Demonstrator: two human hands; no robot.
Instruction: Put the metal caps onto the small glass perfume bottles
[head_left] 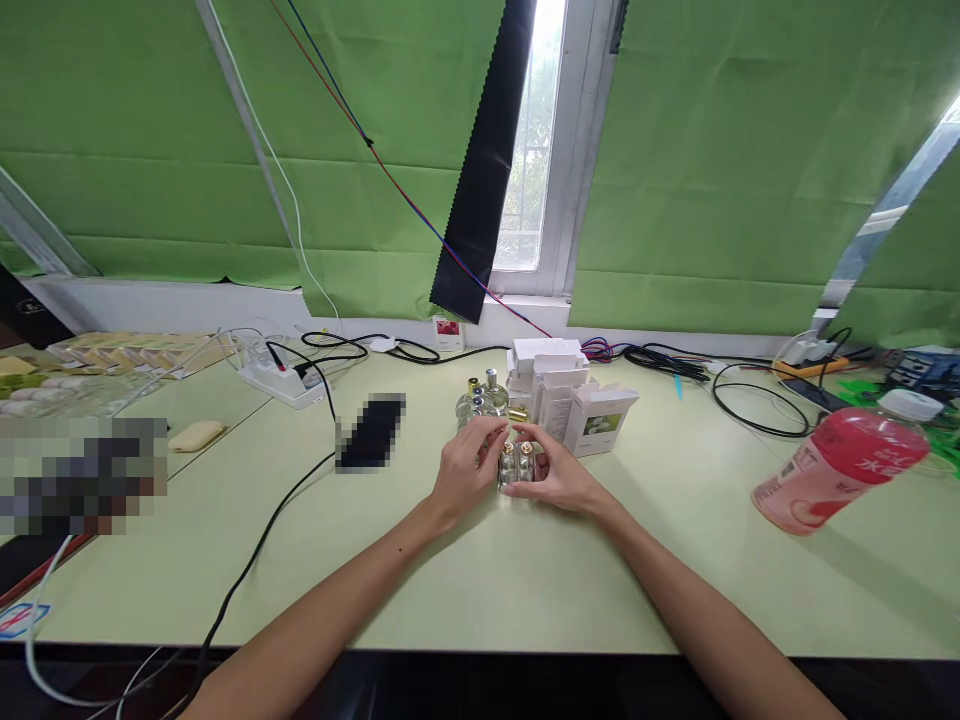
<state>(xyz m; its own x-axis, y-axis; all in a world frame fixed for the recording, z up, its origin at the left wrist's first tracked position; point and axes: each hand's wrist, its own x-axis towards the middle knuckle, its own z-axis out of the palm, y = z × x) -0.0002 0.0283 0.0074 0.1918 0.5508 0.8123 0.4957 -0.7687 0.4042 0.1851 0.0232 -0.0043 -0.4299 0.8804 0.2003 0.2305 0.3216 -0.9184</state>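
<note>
Head view: on the worktop (540, 590), the right hand (561, 476) holds two small bottles (526, 467) between its fingers, seemingly to steady them side by side, while the left hand (469, 462) bends close beside, its grip impossible to tell.

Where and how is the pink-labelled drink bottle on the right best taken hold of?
Probably around mid-body, coming from its left with the right hand: the pink-labelled bottle has a broad, roundish body there, its white cap is narrower, and black cables lie farther back.
</note>
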